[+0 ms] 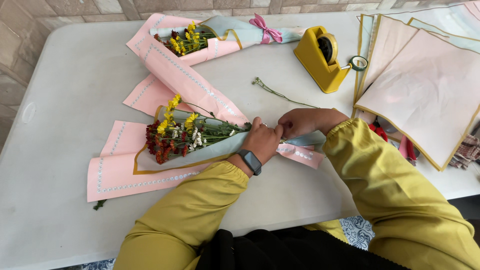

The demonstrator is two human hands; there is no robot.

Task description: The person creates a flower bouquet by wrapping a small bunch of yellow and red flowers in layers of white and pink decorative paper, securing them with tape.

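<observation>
A small bouquet [177, 134] of yellow, red and white flowers lies on pink and pale blue wrapping paper [117, 172] in the middle of the white table [65, 95]. My left hand [262, 140], with a dark watch on the wrist, clasps the gathered paper at the stems. My right hand [300, 121] pinches the same wrapped end just to the right of it. Both arms wear yellow-green sleeves. The stem ends are hidden under my hands.
A finished bouquet [200, 37] with a pink bow lies at the back. A yellow tape dispenser [320, 57] stands to its right. Stacked paper sheets [425, 90] cover the right side, over red-handled scissors [381, 132]. A loose stem [280, 94] lies behind my hands.
</observation>
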